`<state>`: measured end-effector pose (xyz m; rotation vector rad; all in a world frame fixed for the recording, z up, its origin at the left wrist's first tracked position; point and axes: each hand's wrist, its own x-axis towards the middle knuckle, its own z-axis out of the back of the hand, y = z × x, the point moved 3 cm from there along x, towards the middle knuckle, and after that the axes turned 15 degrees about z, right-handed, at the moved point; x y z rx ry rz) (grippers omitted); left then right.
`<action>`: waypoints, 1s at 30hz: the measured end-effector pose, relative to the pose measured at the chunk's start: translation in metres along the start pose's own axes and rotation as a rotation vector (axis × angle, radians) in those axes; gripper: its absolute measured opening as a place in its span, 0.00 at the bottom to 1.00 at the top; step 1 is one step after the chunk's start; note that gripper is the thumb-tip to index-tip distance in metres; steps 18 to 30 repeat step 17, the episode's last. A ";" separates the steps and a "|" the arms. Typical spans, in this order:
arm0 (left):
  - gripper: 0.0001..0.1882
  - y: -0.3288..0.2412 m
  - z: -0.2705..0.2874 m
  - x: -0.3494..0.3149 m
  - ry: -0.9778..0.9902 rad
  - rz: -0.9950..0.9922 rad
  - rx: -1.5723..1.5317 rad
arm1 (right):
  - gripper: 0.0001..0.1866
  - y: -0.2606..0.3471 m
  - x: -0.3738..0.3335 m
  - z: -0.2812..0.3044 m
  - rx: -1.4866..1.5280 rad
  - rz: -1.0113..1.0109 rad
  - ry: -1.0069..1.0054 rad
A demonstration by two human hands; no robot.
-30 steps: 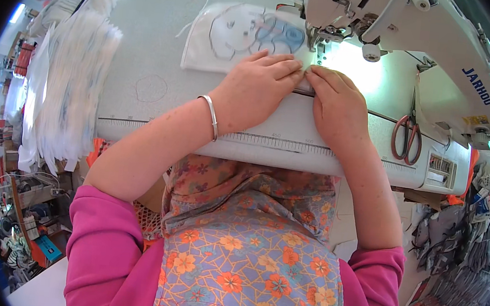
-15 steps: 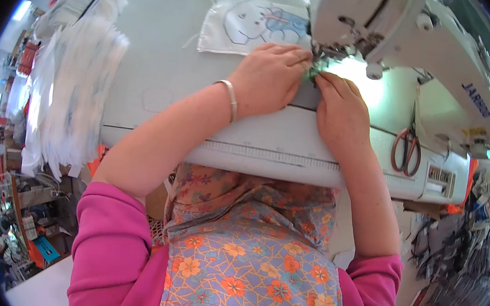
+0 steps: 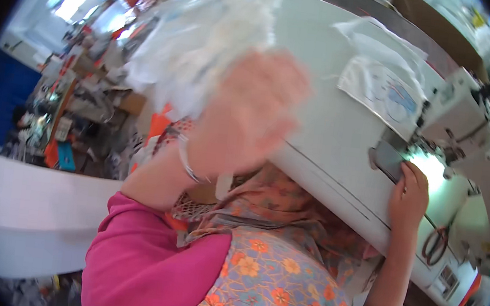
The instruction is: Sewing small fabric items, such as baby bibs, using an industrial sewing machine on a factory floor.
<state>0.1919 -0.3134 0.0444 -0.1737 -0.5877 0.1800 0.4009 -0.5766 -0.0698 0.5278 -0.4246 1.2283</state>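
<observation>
My left hand (image 3: pixel 255 109), smeared by motion, is raised near a heap of white cloth pieces (image 3: pixel 190 46) at the left of the table. A metal bangle (image 3: pixel 186 159) circles its wrist. Its fingers are too blurred to read. My right hand (image 3: pixel 412 194) rests beside the needle area of a white sewing machine (image 3: pixel 468 129), fingers bent together by the grey plate (image 3: pixel 389 159). Whatever they pinch, if anything, is too small to make out. Just beyond the plate lies a white cloth piece (image 3: pixel 377 92) with a blue-grey printed picture, its near corner at the machine.
Scissors with dark reddish handles (image 3: pixel 435 245) lie on the table right of my right forearm. The white tabletop (image 3: pixel 316 101) carries the machine. A white surface (image 3: pixel 30 208) stands at the left, with cluttered shelves (image 3: pixel 64 116) beyond. A carton (image 3: pixel 437 30) stands behind the table.
My left hand has left the needle area and swung left toward the white pile. The view has turned left. My right hand stays by the machine; the printed cloth remains there.
</observation>
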 end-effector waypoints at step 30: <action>0.11 0.163 0.137 0.014 -0.543 0.481 0.334 | 0.13 0.002 -0.003 -0.002 -0.080 -0.078 0.060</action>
